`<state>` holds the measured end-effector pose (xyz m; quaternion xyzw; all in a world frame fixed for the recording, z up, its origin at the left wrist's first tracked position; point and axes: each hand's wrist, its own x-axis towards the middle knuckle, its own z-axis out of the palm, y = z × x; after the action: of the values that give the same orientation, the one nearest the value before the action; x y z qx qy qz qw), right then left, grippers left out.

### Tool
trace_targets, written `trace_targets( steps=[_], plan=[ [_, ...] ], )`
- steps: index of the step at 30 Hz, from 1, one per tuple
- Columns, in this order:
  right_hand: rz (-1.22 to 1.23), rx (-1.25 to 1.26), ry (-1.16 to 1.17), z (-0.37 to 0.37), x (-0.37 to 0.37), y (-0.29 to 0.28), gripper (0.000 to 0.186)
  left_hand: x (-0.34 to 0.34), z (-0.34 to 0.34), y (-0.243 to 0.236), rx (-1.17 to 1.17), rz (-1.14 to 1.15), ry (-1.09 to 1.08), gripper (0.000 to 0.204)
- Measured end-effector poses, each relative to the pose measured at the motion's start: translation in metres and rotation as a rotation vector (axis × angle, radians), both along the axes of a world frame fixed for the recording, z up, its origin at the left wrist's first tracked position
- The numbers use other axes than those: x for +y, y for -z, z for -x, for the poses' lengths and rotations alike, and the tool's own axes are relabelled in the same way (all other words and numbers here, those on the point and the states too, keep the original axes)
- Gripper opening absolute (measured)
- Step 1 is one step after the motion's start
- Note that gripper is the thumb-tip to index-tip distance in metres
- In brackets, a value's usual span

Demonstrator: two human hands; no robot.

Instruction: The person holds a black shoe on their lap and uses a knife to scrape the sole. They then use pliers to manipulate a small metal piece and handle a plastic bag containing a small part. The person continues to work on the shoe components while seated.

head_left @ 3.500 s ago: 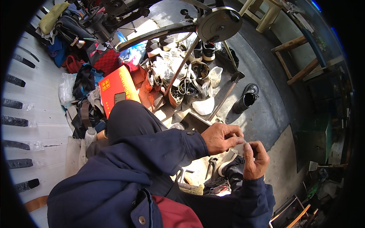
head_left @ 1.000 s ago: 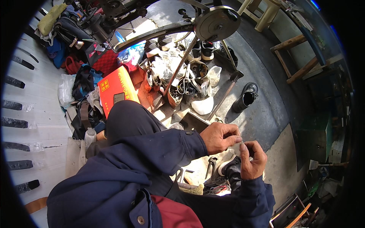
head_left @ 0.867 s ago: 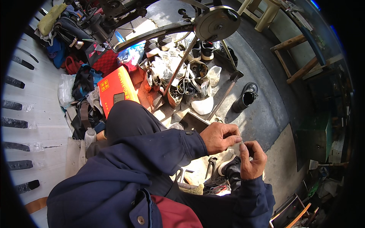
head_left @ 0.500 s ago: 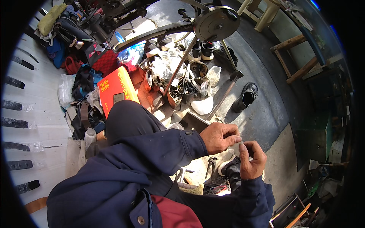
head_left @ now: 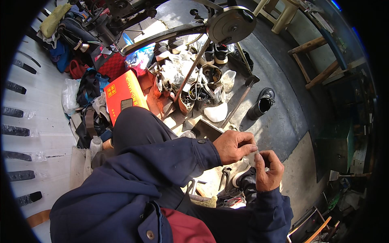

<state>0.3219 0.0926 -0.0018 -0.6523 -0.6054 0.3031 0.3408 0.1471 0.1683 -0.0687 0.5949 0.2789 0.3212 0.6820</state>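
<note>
Above my lap, my left hand (head_left: 234, 146) reaches in with thumb and index finger pressed together. Facing it, my right hand (head_left: 269, 171) is pinched the same way, and the fingertips of both nearly meet. Whatever lies between them is too small or too hidden to name. Below the hands, a pair of dark-handled pincers (head_left: 224, 178) lies on the pale ground beside my foot. Beyond them, a single black shoe (head_left: 261, 104) stands on the grey floor.
A red-orange shoebox (head_left: 125, 95) sits left of my knee, next to heaped bags and shoes in clear plastic (head_left: 178, 69). A metal machine with a round wheel (head_left: 231, 25) stands ahead. A wooden-legged stool (head_left: 318, 60) is at the right, a cream plastic stool (head_left: 279, 14) at the far right.
</note>
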Motion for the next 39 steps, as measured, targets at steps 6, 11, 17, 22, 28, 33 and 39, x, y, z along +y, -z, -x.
trace_targets(
  steps=[6,11,17,22,28,33,39],
  plan=[
    [0.000,0.003,0.000,0.0006,0.0005,-0.0009,0.014,0.0004,0.0011,-0.0028,0.012,0.016,0.008,0.018],
    [-0.014,-0.018,-0.006,0.0011,0.0007,-0.0027,0.013,0.0004,0.0008,-0.0035,0.011,0.003,0.003,0.017],
    [-0.011,-0.021,-0.006,0.0009,0.0011,-0.0019,0.013,0.0001,0.0004,-0.0019,0.000,0.019,0.006,0.017],
    [-0.013,-0.017,-0.008,0.0011,0.0007,-0.0021,0.013,0.0006,0.0008,-0.0028,-0.004,0.022,0.009,0.018],
    [-0.011,-0.014,-0.004,0.0017,0.0007,-0.0017,0.013,0.0010,0.0017,-0.0048,-0.001,0.021,0.007,0.019],
    [0.001,-0.010,-0.003,0.0014,0.0002,-0.0016,0.012,0.0014,0.0014,-0.0051,0.004,0.016,0.004,0.019],
    [-0.010,-0.017,-0.009,0.0019,0.0008,-0.0019,0.012,0.0018,0.0013,-0.0034,0.005,0.020,0.013,0.019]
  ],
)
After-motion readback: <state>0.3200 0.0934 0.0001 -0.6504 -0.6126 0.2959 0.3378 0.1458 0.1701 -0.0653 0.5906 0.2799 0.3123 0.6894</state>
